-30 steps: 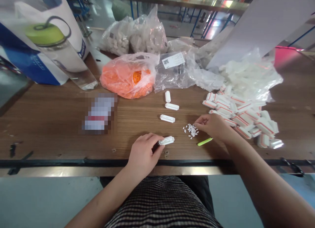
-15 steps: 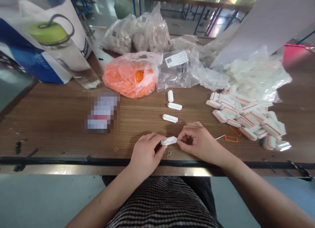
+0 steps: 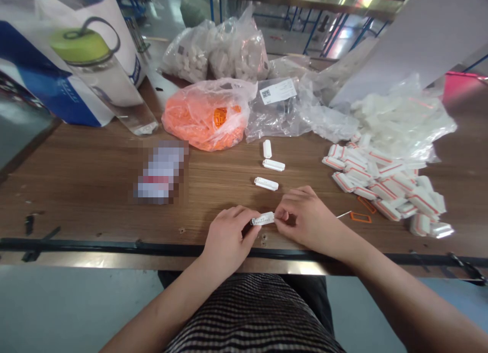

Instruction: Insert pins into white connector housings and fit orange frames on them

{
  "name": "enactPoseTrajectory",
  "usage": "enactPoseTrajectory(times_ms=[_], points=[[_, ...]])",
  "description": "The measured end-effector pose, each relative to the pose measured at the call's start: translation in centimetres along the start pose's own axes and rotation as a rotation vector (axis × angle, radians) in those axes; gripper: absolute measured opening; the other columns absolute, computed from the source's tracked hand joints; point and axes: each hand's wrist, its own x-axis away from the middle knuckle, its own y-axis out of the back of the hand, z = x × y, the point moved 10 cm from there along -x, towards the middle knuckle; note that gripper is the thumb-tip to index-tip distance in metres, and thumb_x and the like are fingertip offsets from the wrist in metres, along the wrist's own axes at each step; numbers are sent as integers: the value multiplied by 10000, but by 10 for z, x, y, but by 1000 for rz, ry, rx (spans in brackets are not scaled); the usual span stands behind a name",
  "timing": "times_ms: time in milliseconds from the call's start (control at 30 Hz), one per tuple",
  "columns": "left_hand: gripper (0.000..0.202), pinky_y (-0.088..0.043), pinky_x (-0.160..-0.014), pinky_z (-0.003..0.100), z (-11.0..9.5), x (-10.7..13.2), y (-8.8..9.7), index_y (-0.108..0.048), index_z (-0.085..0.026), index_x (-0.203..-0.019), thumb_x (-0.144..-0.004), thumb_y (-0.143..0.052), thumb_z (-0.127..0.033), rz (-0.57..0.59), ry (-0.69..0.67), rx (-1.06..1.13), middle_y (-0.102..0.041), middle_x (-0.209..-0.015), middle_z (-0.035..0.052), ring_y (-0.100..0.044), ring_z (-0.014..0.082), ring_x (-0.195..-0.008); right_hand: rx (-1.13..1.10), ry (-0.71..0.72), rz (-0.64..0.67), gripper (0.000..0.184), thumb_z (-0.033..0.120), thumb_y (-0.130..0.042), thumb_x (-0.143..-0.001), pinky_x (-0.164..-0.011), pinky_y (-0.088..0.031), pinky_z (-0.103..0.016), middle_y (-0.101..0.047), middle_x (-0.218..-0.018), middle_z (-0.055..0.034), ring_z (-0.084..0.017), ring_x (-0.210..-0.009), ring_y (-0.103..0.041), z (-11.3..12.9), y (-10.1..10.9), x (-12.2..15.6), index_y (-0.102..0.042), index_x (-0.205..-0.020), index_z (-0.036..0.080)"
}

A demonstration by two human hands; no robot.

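Note:
My left hand grips a small white plastic housing near the table's front edge. My right hand is pinched at the housing's right end, fingers closed on something too small to make out. Three more white housings lie in a row just beyond my hands. To the right lies a pile of white and orange finished parts. An orange ring and a thin pin lie to the right of my right hand.
At the back stand an orange bag of parts, clear bags of white parts, a labelled clear bag and crumpled plastic. A bottle with a green lid is at the left. A blurred packet lies mid-table.
My right hand came from the small heap of white bits to the housing in my left hand and now pinches at its end. The camera shifted slightly.

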Motion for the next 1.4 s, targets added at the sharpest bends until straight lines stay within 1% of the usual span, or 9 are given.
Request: enactPoseTrajectory(times_ms=[233,533,667,833,933,1067,1167,1300,1400], points=[[108,-489,-754,377,3,0,-2,-662,-226,-968,-876,-618,-191,4,16,8,-689,-901,9,-607,190,-778,118,61,-15,256,175,-518,-891,-774,-314,-347,-643,-638,-6,-158,-685,-543,12,6,11,-700,-715,212],[116,-483,-765,378,1,0,-1,-653,-226,-1000,-898,-600,-204,7,-13,-9,-687,-918,13,-615,201,-818,253,95,-132,205,174,-545,-881,-811,-351,-401,-680,-681,-30,-197,-716,-551,25,-2,23,-738,-827,220],[112,-490,-737,361,1,0,0,-649,-226,-992,-890,-607,-211,-5,-36,-75,-677,-874,13,-618,198,-791,139,8,-153,247,179,-513,-877,-759,-405,-363,-723,-781,-29,-186,-753,-606,-8,15,41,-748,-913,246],[120,-509,-734,348,-1,-3,-3,-635,-231,-1007,-901,-586,-204,78,-60,-140,-683,-957,14,-633,197,-822,438,-182,-91,268,189,-514,-833,-750,-448,-384,-754,-916,-79,-227,-776,-662,-77,39,83,-742,-974,203],[130,-518,-729,344,-8,-11,-7,-627,-227,-1019,-904,-574,-196,175,-105,-191,-680,-989,20,-650,208,-863,540,-87,13,288,143,-529,-819,-721,-445,-366,-757,-962,-82,-221,-759,-672,-81,28,91,-727,-1023,186],[130,-529,-751,361,-18,-21,-14,-631,-208,-1009,-883,-602,-192,273,-166,-257,-664,-976,27,-655,220,-879,604,64,82,198,127,-526,-837,-637,-410,-356,-720,-738,-75,-217,-631,-631,-66,13,86,-715,-804,175],[172,-536,-761,364,-22,-27,-16,-628,-208,-1049,-880,-599,-202,288,-195,-271,-656,-997,31,-657,222,-892,529,49,18,254,147,-487,-847,-595,-398,-355,-668,-615,-56,-209,-559,-597,-64,26,81,-652,-662,206],[291,-539,-737,351,-16,-29,-18,-618,-211,-1107,-829,-672,-276,277,-170,-246,-650,-1053,28,-662,220,-877,177,-208,-215,131,271,-539,-800,-547,-434,-321,-637,-572,-16,-177,-523,-590,-77,66,78,-626,-706,243],[222,-520,-685,302,-12,-29,-17,-635,-225,-1051,-841,-667,-290,229,-191,-185,-648,-1025,4,-651,177,-813,-177,-320,-258,97,298,-573,-760,-501,-445,-277,-615,-563,6,-138,-492,-559,-75,63,72,-601,-684,244]])
